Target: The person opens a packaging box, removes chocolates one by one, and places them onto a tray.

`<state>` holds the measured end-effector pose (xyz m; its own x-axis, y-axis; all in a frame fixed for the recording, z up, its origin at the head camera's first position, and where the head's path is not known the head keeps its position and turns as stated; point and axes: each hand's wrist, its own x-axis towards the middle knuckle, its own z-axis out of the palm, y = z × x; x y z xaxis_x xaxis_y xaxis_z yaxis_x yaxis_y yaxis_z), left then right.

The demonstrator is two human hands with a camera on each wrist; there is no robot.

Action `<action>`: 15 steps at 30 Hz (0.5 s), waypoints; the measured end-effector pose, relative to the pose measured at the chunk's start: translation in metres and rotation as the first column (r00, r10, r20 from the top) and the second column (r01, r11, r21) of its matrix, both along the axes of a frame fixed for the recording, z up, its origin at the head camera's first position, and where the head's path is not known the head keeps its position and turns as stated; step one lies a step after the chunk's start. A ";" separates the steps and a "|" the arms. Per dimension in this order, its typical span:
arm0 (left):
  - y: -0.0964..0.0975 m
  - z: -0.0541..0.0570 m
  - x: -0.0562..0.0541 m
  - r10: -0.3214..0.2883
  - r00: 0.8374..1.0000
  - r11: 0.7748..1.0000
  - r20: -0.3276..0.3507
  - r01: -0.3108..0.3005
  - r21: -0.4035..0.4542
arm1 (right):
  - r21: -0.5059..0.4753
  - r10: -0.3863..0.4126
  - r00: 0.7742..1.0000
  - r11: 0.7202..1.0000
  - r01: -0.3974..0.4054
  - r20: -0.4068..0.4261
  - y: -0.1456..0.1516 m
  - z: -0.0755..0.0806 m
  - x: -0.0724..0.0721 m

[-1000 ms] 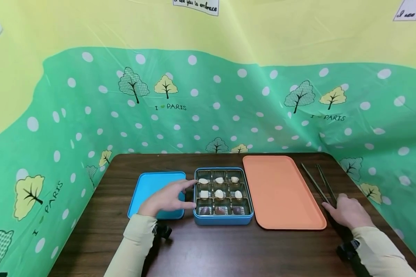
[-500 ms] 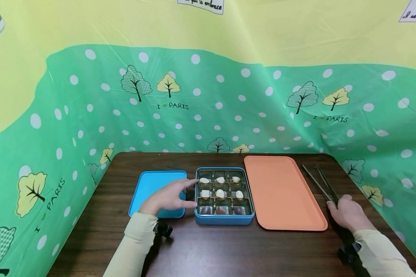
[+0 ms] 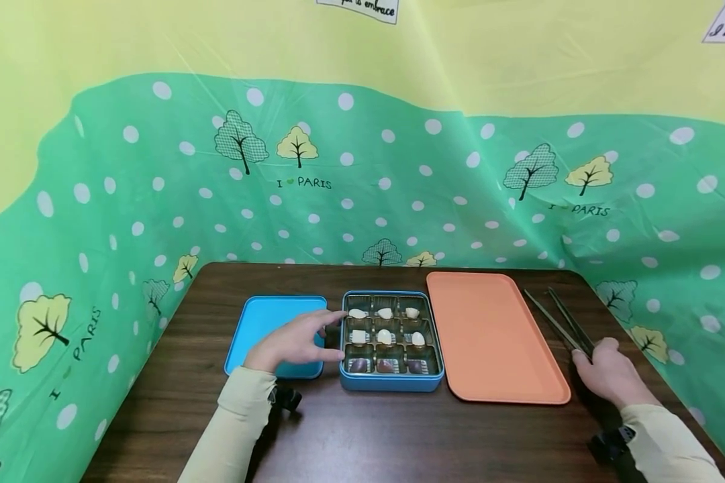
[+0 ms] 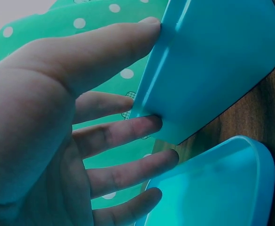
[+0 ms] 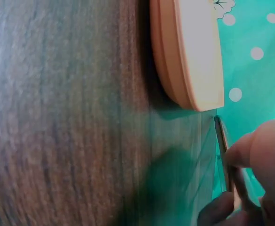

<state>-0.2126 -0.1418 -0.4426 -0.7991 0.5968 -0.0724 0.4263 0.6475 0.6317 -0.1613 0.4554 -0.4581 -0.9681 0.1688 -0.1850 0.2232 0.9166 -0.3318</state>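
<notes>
A blue box (image 3: 391, 384) with several compartments stands mid-table; white pieces fill its far rows and dark reddish pieces its near row. Its blue lid (image 3: 266, 322) lies flat to the left. My left hand (image 3: 323, 335) rests over the lid with straight, spread fingers. In the left wrist view, the left hand (image 4: 123, 101) touches the box wall (image 4: 212, 61) with thumb and fingertips, and the lid (image 4: 217, 188) lies below it. My right hand (image 3: 598, 365) pinches the near ends of two dark chopsticks (image 3: 556, 318) that lie on the table. The right wrist view shows a chopstick (image 5: 220, 136) between its thumb and finger.
An orange tray (image 3: 489, 335) lies between the box and the chopsticks, and its corner (image 5: 189, 52) shows in the right wrist view. The dark wooden table (image 3: 368, 429) is walled on three sides by a green dotted cloth (image 3: 399, 201).
My right hand has slid forward to the near ends of the chopsticks and its fingers have closed on them. The left hand has barely moved.
</notes>
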 end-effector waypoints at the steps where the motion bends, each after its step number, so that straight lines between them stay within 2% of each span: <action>1: 0.000 0.000 0.000 -0.001 1.000 1.000 -0.001 0.001 0.000 | 0.001 -0.003 1.000 1.000 0.003 -0.008 0.000 0.001 0.000; 5: 0.000 0.000 0.000 -0.008 1.000 1.000 -0.004 0.008 0.002 | 0.030 -0.008 0.997 0.999 0.010 -0.073 -0.001 0.007 0.000; 9: 0.000 0.000 0.000 -0.008 1.000 1.000 -0.003 0.008 0.007 | 0.056 0.002 0.984 0.998 0.009 -0.180 -0.008 0.014 0.000; 12: 0.000 0.000 -0.001 -0.006 1.000 1.000 -0.010 0.006 0.005 | 0.072 0.034 0.958 0.997 -0.014 -0.285 -0.021 0.021 0.000; 15: 0.000 -0.001 -0.001 -0.006 1.000 1.000 -0.012 0.006 0.000 | 0.095 0.081 0.916 0.994 -0.047 -0.392 -0.037 0.028 0.001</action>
<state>-0.2140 -0.1419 -0.4434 -0.7963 0.6017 -0.0627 0.4379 0.6449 0.6264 -0.1603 0.4181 -0.4299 -0.9687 0.1021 0.2262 0.0293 0.9521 -0.3042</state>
